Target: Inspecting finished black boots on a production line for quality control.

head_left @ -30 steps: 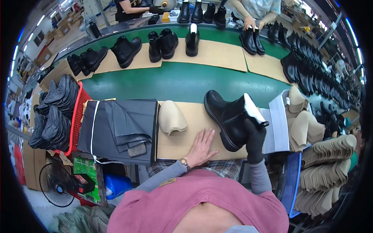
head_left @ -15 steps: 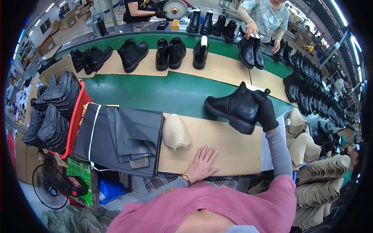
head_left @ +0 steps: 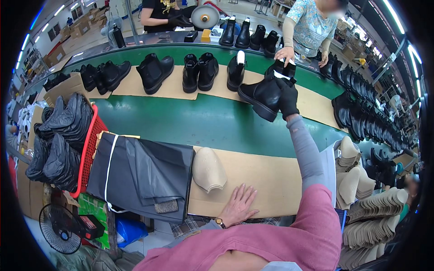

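My right hand (head_left: 289, 96), in a black glove, grips a black ankle boot (head_left: 263, 95) by its upper at the opening. The boot hangs over the green belt (head_left: 172, 118), close to the far cardboard strip, its sole tilted down to the right. Behind it another dark boot is partly hidden, under a co-worker's hand (head_left: 285, 54). My left hand (head_left: 238, 205) is bare and lies flat with fingers spread on the near cardboard sheet (head_left: 266, 185). A stack of beige shaped inserts (head_left: 209, 170) rests on that sheet, left of my fingers.
Several black boots (head_left: 155, 72) stand along the far cardboard strip. At left are black sheets (head_left: 140, 169) under a white strap, and a red basket (head_left: 92, 144) of dark wrapped bundles. Beige inserts (head_left: 377, 205) pile up at right. A fan (head_left: 61, 228) stands lower left.
My right arm has reached farther away and left, carrying the boot toward the far strip. The co-worker's pair of boots has come down lower behind it. My left hand stays flat.
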Demonstrator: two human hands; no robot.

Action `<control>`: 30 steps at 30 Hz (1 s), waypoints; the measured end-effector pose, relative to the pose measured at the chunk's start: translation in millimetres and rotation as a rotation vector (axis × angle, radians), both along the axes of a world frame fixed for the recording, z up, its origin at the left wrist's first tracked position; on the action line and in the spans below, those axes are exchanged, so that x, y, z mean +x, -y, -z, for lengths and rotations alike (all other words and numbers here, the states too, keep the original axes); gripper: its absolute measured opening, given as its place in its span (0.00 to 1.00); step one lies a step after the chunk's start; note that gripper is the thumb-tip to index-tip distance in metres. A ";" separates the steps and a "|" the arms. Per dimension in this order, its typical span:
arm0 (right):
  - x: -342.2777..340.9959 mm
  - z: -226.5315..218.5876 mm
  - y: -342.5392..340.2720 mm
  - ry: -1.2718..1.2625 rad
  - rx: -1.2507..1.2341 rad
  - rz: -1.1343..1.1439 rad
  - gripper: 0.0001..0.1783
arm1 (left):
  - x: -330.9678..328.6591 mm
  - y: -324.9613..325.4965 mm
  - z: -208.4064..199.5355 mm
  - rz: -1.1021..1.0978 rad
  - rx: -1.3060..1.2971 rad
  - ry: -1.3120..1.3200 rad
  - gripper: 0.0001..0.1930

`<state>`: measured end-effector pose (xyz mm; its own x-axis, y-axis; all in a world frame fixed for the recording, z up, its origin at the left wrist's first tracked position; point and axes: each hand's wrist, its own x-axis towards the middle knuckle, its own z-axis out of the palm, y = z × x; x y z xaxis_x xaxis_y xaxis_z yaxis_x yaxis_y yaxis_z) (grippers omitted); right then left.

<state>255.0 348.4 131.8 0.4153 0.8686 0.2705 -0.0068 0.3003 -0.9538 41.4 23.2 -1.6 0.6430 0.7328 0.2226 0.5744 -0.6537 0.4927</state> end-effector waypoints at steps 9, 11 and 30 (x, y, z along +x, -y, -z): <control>1.7 -7.5 -87.0 0.352 0.041 0.353 0.12 | -0.8 -1.2 -8.4 0.026 -0.085 -0.034 0.37; -26.4 -14.4 -86.9 0.479 0.074 0.434 0.24 | -1.0 -0.1 -9.3 0.010 -0.099 -0.038 0.37; -47.0 131.0 -78.9 0.606 -0.566 -0.078 0.48 | 2.1 -1.1 -13.1 0.000 -0.138 -0.043 0.35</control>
